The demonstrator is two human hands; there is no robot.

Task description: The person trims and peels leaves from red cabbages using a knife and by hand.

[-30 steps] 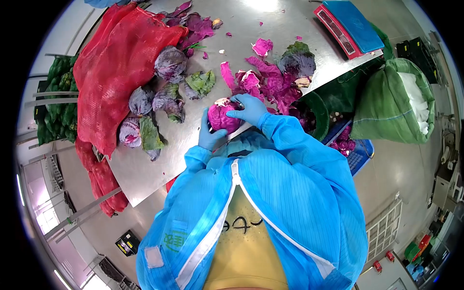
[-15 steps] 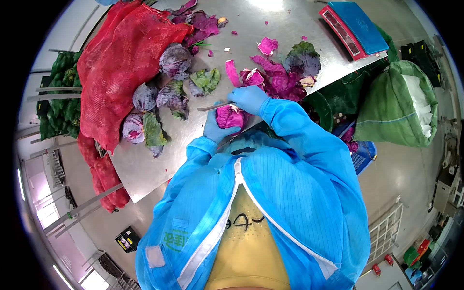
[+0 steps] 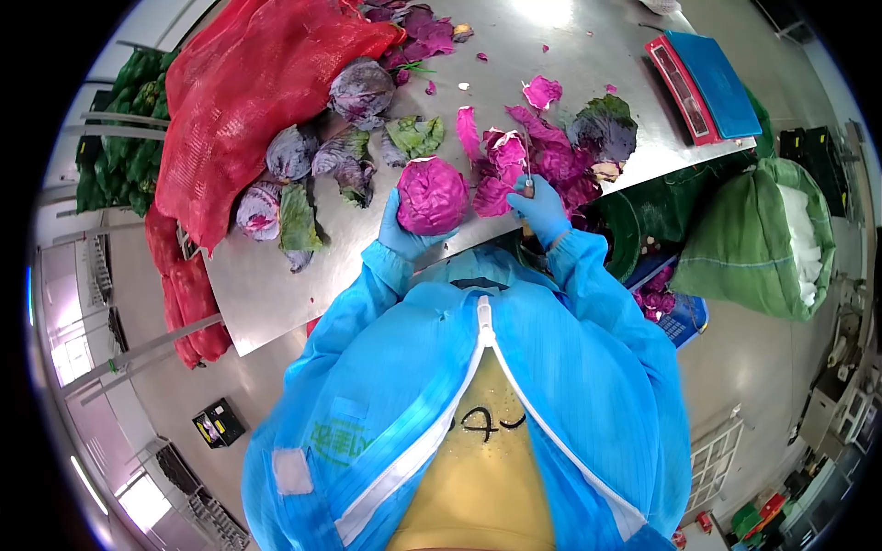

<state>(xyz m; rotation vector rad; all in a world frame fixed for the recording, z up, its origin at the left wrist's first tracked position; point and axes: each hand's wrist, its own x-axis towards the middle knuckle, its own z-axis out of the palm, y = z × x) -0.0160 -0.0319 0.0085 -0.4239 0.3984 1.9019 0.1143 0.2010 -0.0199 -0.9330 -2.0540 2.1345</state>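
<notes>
My gloved left hand [image 3: 401, 237] cups a trimmed red cabbage [image 3: 433, 196], its round purple head facing up. My gloved right hand [image 3: 544, 211] is closed on the handle of a knife [image 3: 527, 163], whose thin blade points away from me over the loose leaves. Beside the blade lies a pile of peeled purple cabbage leaves [image 3: 551, 151]. A dark green-purple outer leaf [image 3: 602, 129] rests at the pile's far right. Left of the held cabbage are untrimmed red cabbages [image 3: 362, 89] and a green leaf [image 3: 415, 136].
A large red mesh sack [image 3: 257, 101] covers the left of the steel table [image 3: 266, 308]. A blue-topped red scale [image 3: 712, 87] sits at the right edge. Below that edge are a green bin [image 3: 625, 234], a blue crate [image 3: 689, 321] and a green woven sack [image 3: 749, 243].
The knife has moved off the cabbage to the right and now points away from me. The cabbage is lifted a little and more of it shows. The view has shifted slightly.
</notes>
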